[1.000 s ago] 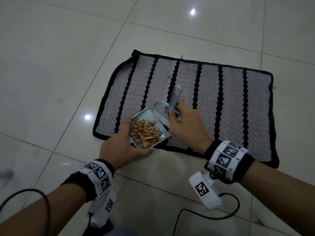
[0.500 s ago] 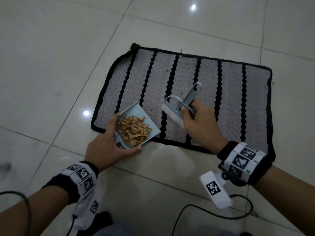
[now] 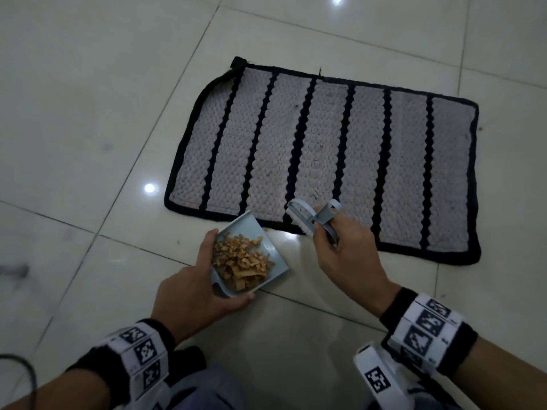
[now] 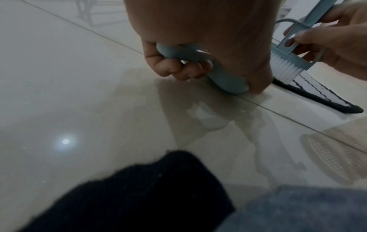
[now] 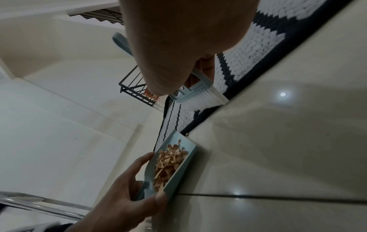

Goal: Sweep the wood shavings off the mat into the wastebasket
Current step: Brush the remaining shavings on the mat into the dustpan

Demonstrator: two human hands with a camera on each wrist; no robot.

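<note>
Both grips are clamped: left hand (image 3: 195, 294) on the shavings-filled dustpan (image 3: 266, 247), mouth toward the mat (image 3: 325, 155); right hand (image 3: 346, 255) on the brush (image 3: 305, 217).

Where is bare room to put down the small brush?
Free: the pale floor tiles left of the grey black-striped woven mat, and the mat's far half. Crowded: its near edge, where the left hand holds the light-blue dustpan of wood shavings beside the right hand gripping the brush.
</note>
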